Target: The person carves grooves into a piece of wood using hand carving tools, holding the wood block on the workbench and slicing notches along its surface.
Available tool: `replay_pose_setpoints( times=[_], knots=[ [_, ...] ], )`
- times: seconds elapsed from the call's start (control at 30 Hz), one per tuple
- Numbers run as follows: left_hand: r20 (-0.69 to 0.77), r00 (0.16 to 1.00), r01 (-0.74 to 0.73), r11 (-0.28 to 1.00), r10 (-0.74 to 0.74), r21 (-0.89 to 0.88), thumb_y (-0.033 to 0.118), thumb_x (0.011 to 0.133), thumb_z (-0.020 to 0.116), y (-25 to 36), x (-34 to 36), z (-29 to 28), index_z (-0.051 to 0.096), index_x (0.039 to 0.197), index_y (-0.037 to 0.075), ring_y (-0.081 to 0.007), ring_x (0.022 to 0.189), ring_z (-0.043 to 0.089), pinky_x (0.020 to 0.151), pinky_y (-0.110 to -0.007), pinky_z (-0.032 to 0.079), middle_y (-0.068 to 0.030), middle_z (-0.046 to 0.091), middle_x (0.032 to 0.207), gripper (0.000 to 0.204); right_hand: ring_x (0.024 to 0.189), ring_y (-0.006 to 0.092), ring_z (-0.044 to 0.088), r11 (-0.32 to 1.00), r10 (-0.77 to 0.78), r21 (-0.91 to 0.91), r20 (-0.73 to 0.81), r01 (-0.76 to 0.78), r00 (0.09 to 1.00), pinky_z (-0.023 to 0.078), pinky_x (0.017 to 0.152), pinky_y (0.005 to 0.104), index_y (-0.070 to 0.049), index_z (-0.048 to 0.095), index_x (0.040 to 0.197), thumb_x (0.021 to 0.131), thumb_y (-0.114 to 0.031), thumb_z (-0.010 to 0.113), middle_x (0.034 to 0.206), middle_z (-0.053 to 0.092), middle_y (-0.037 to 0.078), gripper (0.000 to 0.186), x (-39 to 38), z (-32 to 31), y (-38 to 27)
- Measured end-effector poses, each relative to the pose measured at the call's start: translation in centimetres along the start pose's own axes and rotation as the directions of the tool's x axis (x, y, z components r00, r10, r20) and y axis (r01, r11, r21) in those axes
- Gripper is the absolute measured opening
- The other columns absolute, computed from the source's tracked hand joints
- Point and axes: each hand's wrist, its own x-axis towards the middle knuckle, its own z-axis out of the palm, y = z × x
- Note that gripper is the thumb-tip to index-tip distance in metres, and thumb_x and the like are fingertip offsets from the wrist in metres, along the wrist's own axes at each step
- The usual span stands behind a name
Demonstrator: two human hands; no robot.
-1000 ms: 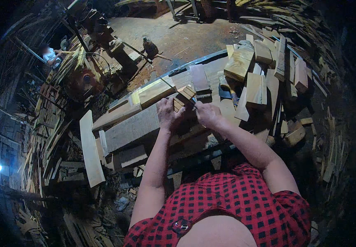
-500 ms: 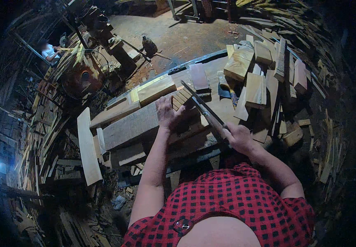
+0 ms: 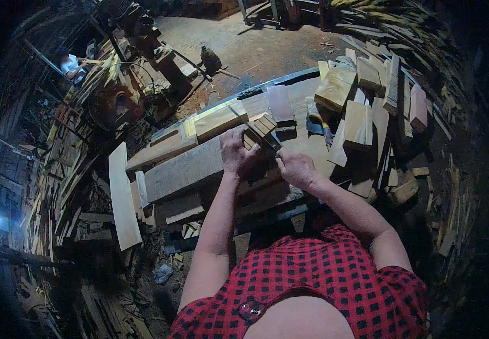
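Note:
My left hand (image 3: 235, 152) is closed on a short wooden block (image 3: 263, 125) with several parallel cuts in its end. The block lies at the right end of a long, rough grey beam (image 3: 185, 171). My right hand (image 3: 298, 168) is closed around the handle of a thin-bladed tool that looks like a handsaw (image 3: 276, 143). Its blade crosses the block and points away to the far left. My fingers hide most of the handle. Just beyond the block stand a pale squared timber (image 3: 219, 120) and a pinkish wooden piece (image 3: 280, 104).
Several wooden blocks (image 3: 358, 125) are heaped on the right of the bench. A long pale board (image 3: 124, 195) leans at the left end. Scrap strips (image 3: 58, 186) lie piled on the left. At the far left a person (image 3: 74, 69) sits holding a strip of wood.
My right hand has moved left and closer to the block, pushing the handsaw farther across it. My left hand stays on the block. The view has shifted slightly.

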Motion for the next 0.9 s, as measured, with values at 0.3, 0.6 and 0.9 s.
replay_pose_setpoints(
  times=[0.3, 0.6, 0.9],
  knots=[
    [-0.055, 0.995, -0.086, 0.995, 0.083, -0.045, 0.054, 0.064, 0.067, -1.1, 0.1, 0.0, 0.059, 0.099, 0.006, -0.0333, 0.088, 0.045, 0.08, -0.043, 0.037, -0.0139, 0.049, 0.085, 0.06, 0.077, 0.0414, 0.064, 0.999, 0.033, -0.038, 0.039, -0.032, 0.999, 0.051, 0.067, 0.0494, -0.003, 0.052, 0.094, 0.083, -0.013, 0.048, 0.08, 0.063, 0.024, 0.016, 0.2, 0.4, -0.4],
    [-0.074, 0.994, -0.075, 0.997, 0.075, 0.006, 0.042, 0.061, 0.073, -1.3, -0.3, 0.4, 0.06, 0.104, 0.007, -0.0329, 0.091, 0.045, 0.079, -0.044, 0.04, -0.0136, 0.05, 0.09, 0.057, 0.075, 0.0422, 0.063, 1.0, 0.015, -0.024, -0.016, -0.016, 1.0, 0.05, 0.065, 0.0506, -0.002, 0.052, 0.093, 0.083, -0.013, 0.047, 0.078, 0.063, 0.024, 0.015, -0.6, 0.2, 0.1],
    [-0.045, 0.999, 0.005, 0.996, -0.009, -0.09, 0.045, 0.058, 0.073, -1.7, -0.5, 0.0, 0.063, 0.095, 0.008, -0.032, 0.086, 0.046, 0.077, -0.043, 0.039, -0.012, 0.05, 0.084, 0.054, 0.07, 0.0409, 0.062, 0.999, 0.053, -0.012, 0.114, -0.052, 0.992, 0.05, 0.064, 0.0507, -0.006, 0.05, 0.102, 0.087, -0.02, 0.05, 0.075, 0.062, 0.022, 0.02, -9.7, -3.5, 1.8]
  ],
)
